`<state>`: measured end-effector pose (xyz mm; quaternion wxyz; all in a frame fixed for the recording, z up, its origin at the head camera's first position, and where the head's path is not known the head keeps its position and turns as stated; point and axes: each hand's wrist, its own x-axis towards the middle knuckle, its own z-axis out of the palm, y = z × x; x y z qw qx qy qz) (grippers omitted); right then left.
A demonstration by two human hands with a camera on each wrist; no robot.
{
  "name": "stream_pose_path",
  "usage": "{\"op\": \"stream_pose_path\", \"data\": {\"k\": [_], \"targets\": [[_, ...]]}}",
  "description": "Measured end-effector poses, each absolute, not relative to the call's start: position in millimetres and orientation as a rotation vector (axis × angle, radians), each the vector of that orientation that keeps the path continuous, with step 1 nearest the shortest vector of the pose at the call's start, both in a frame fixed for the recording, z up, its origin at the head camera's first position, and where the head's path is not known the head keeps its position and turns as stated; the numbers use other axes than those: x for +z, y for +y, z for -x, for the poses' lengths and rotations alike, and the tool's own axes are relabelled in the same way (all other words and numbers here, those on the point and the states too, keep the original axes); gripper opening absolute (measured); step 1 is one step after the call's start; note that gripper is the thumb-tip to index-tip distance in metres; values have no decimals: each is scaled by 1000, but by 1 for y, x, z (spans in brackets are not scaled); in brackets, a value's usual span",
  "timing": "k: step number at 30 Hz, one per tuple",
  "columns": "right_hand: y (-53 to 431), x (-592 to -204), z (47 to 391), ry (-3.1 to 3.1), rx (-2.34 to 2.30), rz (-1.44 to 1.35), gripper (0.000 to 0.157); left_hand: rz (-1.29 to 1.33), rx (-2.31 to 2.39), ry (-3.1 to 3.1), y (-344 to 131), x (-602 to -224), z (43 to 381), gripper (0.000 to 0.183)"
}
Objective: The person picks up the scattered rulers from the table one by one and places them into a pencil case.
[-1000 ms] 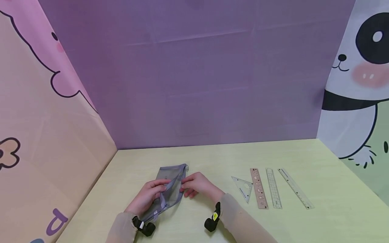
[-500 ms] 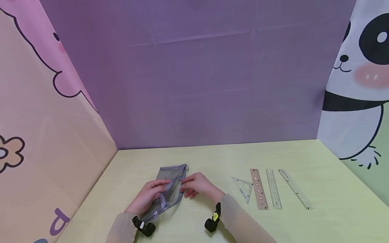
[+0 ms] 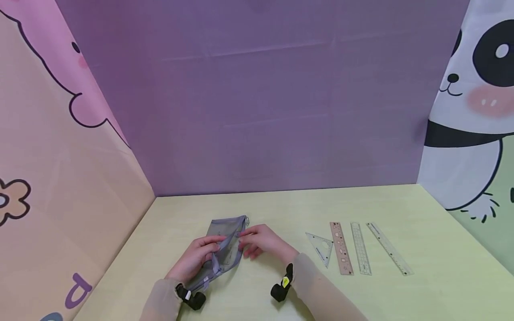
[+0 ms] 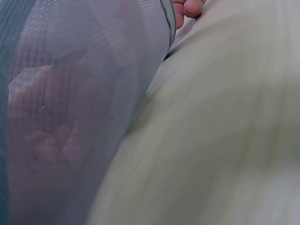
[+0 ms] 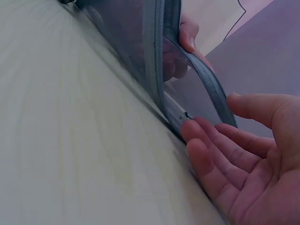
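Note:
A grey mesh zipper pouch (image 3: 225, 249) lies slanted on the table, its zip side gaping toward the right. My left hand (image 3: 196, 257) grips the pouch's upper layer, thumb and fingers at the opening's edge; in the left wrist view its fingers show dimly through the mesh (image 4: 117, 117). On the other side, my right hand (image 3: 263, 243) has thumb and index finger at the pouch's rim, pinching it, as the right wrist view shows. The other fingers (image 5: 201, 159) are loosely curled beside the opening. Inside the pouch a clear strip (image 5: 176, 110) with a dark mark at its end shows.
To the right lie a clear set square (image 3: 322, 249), a pink ruler (image 3: 341, 248), a clear ruler (image 3: 361, 248) and another clear ruler (image 3: 389, 248) set diagonally. A purple backdrop (image 3: 257, 111) rises behind the table (image 3: 281, 205), with printed walls at both sides.
My right hand has risen slightly along the pouch's edge, and its fingers have spread a little. The left hand keeps its grip, and the rulers lie where they were.

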<state>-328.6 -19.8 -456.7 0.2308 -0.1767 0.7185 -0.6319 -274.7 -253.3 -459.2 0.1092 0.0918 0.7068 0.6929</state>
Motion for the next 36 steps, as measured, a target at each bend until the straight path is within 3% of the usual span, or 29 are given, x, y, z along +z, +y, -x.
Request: {"op": "stream_pose_path", "data": {"k": [15,36], "targets": [[27,-430,334,2178,-1545,628,35,-272,2025,2098,-244,-461,283,40],[175,-406,331,2477,-1212,821,40,-258,2016,2104,-244,-464,288,39]]}}
